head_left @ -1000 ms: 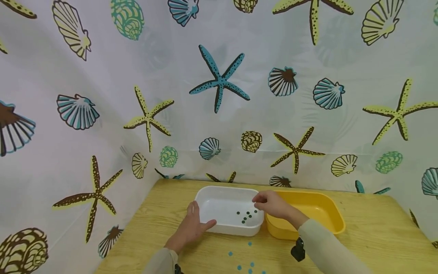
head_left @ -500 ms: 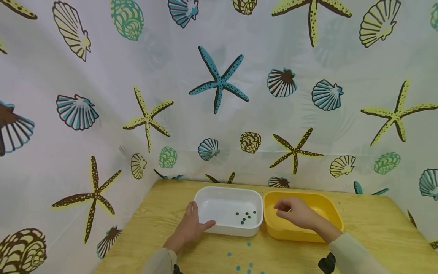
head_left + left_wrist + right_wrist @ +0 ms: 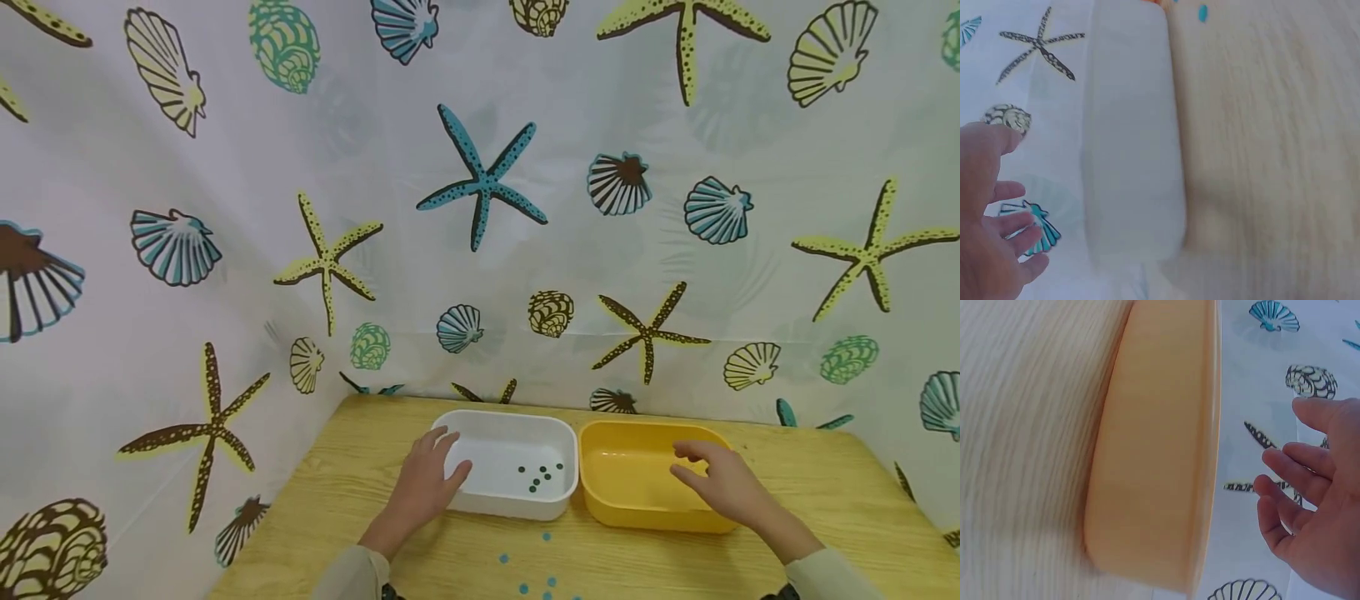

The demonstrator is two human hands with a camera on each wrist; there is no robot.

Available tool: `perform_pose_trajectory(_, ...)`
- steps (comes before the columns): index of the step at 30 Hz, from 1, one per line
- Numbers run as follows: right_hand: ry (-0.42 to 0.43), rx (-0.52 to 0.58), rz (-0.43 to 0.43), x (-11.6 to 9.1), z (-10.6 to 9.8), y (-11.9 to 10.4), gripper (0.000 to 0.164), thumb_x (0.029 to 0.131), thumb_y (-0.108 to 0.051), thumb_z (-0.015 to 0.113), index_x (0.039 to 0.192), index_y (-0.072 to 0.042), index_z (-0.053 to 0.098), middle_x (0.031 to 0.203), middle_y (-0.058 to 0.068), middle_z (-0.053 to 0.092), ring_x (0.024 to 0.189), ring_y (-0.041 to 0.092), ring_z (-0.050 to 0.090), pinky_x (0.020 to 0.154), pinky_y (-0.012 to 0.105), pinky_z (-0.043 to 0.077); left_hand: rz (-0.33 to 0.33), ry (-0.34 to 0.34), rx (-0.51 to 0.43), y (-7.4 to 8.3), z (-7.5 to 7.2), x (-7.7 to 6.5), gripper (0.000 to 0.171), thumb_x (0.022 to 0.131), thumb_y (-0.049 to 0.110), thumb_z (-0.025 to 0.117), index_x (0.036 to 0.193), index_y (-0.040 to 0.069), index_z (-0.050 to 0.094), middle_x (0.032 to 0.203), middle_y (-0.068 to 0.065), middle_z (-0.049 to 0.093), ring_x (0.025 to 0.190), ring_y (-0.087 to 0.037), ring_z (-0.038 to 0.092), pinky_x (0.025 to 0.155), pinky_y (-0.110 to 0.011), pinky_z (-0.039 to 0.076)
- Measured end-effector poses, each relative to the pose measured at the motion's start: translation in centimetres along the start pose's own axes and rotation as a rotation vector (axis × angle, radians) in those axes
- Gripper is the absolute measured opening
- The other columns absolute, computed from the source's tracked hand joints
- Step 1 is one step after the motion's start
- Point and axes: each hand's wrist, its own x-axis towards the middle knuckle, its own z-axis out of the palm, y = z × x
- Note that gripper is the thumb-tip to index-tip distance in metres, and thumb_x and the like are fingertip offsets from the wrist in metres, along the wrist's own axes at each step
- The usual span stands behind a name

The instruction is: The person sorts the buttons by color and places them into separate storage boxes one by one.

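In the head view my left hand (image 3: 422, 482) hovers at the left end of the white tub (image 3: 480, 502), its fingers relaxed and thumb spread. Several small dark green discs (image 3: 536, 482) lie in the right half of that tub. My right hand (image 3: 726, 482) is over the right part of the yellow tub (image 3: 637, 518), thumb and fingers apart with nothing between them. The left wrist view shows the left hand (image 3: 988, 215) with loosely bent fingers beside the white tub's wall (image 3: 1135, 137). In the right wrist view, the right hand (image 3: 1325, 494) holds nothing beside the yellow tub's wall (image 3: 1154, 437).
Several small blue discs (image 3: 552, 582) lie on the wooden table (image 3: 637, 567) in front of the tubs. The tubs stand side by side near the back edge. Behind them hangs a white curtain (image 3: 525, 250) printed with starfish and shells.
My right hand has moved right, from the white tub's right end across the yellow tub, and its fingers have spread. The left hand has lifted slightly from the white tub's edge.
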Motion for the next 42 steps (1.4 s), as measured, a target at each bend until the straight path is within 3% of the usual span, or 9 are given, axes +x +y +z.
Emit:
perform_pose_trajectory(2,0.026,-0.033,0.005,-0.5,-0.2,1.0,0.038,0.091,-0.018,0.064,0.121,0.005,0.059,0.113,0.018,0.063,0.101,0.038,0.057,0.082,0.052,0.048,0.041,0.005,-0.021,0.8,-0.3,0.0,0.041,0.092,0.026,0.062,0.124,-0.001,0.057,0.129,-0.019,0.050,0.119,-0.036,0.047,0.098,-0.050,0.038)
perform_pose_trajectory(5,0.046,-0.067,0.024,-1.1,-0.5,2.2,0.040,0.091,-0.018,0.064,0.121,0.007,0.058,0.116,0.022,0.061,0.105,0.041,0.055,0.088,0.055,0.043,0.101,-0.046,-0.077,1.6,-0.5,-0.1,0.033,0.092,0.020,0.063,0.119,0.001,0.060,0.119,-0.012,0.057,0.108,-0.028,0.055,0.089,-0.043,0.046)
perform_pose_trajectory(9,0.055,-0.111,0.052,-1.9,-1.1,3.3,0.046,0.090,-0.018,0.065,0.123,0.011,0.055,0.121,0.028,0.056,0.112,0.048,0.049,0.092,0.060,0.037,0.157,-0.183,-0.145,2.4,-0.6,-0.2,0.024,0.092,0.019,0.062,0.112,0.005,0.065,0.105,-0.005,0.064,0.094,-0.020,0.061,0.077,-0.036,0.050)
perform_pose_trajectory(15,0.056,-0.172,0.075,-2.9,-1.5,4.6,0.060,0.090,-0.028,0.065,0.128,0.014,0.047,0.129,0.035,0.046,0.116,0.054,0.039,0.091,0.067,0.031,0.219,-0.422,-0.201,3.3,-0.1,-0.5,0.016,0.091,0.015,0.063,0.103,0.006,0.069,0.094,0.002,0.065,0.085,-0.012,0.062,0.075,-0.028,0.049)
perform_pose_trajectory(21,0.006,-0.103,0.118,-3.4,-1.3,6.1,0.074,0.093,-0.036,0.059,0.137,0.018,0.031,0.139,0.039,0.028,0.124,0.056,0.029,0.094,0.068,0.024,0.232,-0.547,-0.193,3.7,0.7,-1.1,0.012,0.089,0.012,0.067,0.099,0.008,0.071,0.088,0.010,0.064,0.081,0.000,0.058,0.075,-0.021,0.048)
perform_pose_trajectory(30,-0.053,0.006,0.156,-3.9,-0.6,7.4,0.080,0.097,-0.038,0.053,0.141,0.019,0.019,0.144,0.040,0.015,0.129,0.056,0.018,0.100,0.065,0.021,0.269,-0.624,-0.068,3.6,2.6,-1.6,0.017,0.083,0.010,0.071,0.099,0.012,0.072,0.093,0.009,0.064,0.084,-0.003,0.058,0.074,-0.020,0.048)
perform_pose_trajectory(42,-0.067,0.030,0.156,-4.2,0.5,8.5,0.080,0.099,-0.039,0.047,0.142,0.018,0.012,0.146,0.039,0.007,0.131,0.056,0.011,0.100,0.067,0.015,0.360,-0.614,0.118,3.1,3.9,-1.5,0.017,0.075,0.013,0.077,0.089,0.017,0.068,0.076,0.010,0.048,0.069,-0.003,0.041,0.064,-0.018,0.037)
